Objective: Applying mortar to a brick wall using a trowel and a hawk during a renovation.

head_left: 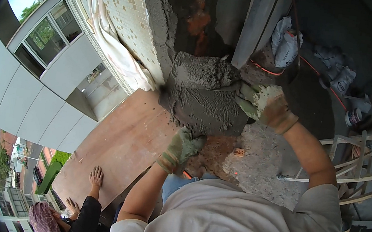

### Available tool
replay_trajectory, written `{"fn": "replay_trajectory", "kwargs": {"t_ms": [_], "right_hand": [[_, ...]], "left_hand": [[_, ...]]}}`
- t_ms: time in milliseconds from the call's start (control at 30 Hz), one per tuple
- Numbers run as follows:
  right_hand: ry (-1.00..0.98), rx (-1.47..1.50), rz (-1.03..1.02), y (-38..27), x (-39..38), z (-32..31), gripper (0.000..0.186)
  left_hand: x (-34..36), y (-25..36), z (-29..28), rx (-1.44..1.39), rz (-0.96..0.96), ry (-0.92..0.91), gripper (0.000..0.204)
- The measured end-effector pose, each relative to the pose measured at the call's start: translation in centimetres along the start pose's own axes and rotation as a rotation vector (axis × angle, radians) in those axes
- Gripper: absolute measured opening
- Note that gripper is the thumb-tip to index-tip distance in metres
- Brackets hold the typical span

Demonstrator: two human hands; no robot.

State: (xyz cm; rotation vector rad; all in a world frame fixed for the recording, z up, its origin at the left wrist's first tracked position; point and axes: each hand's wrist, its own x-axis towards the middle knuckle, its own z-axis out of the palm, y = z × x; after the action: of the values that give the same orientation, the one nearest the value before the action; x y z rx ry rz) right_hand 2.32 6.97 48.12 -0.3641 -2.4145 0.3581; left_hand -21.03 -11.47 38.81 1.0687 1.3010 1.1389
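My gloved right hand (269,107) grips a trowel, whose blade (220,89) lies against the wet grey mortar (201,71). My gloved left hand (179,149) is closed under the near edge of a mortar-covered board (202,116), its grip partly hidden. The board, a hawk, is held beside the corner of a wall column (158,23) that has rough grey render and small cream tiles. Behind the mortar is a dark recess with an orange-brown patch (198,19).
A co-worker (80,219) at lower left has hands on a large plywood sheet (101,152). A white cloth (119,51) hangs along the tiles. Sacks (287,42), a bucket (353,117), an orange hose (334,93) and wooden frames (361,174) are at right. Buildings (40,78) show beyond.
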Motion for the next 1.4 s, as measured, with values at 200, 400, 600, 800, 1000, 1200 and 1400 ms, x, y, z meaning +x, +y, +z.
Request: {"fn": "replay_trajectory", "kwargs": {"t_ms": [200,400,600,800,1000,1200,1400], "right_hand": [[-0.009,0.173,0.615,-6.2,-0.3,2.9,0.033],[-0.059,-0.099,0.538,-6.1,0.6,-4.1,0.029],[-0.069,-0.612,-0.066,-4.7,1.1,-3.3,0.031],[0.276,-0.952,-0.336,-10.8,11.2,-0.7,0.029],[0.465,-1.105,-0.486,-14.6,23.2,-0.6,0.031],[0.717,0.301,-0.401,-16.5,40.3,-2.6,0.031],[0.593,0.338,0.396,-14.3,46.2,-10.8,0.044]], "left_hand": [[4.2,0.3,2.4,-0.224,-0.202,0.041,0.017],[3.6,0.6,-0.7,-0.195,0.026,0.016,0.011],[4.3,3.1,-5.1,0.343,0.385,-0.065,0.026],[2.1,-2.3,-8.1,0.147,0.497,-0.196,0.025],[-2.6,0.6,-12.6,-0.284,-0.185,-0.330,0.022],[0.0,0.5,-17.5,-0.360,-0.222,-0.256,0.011],[1.0,1.5,-18.7,-0.351,-0.164,-0.241,0.010]]}}
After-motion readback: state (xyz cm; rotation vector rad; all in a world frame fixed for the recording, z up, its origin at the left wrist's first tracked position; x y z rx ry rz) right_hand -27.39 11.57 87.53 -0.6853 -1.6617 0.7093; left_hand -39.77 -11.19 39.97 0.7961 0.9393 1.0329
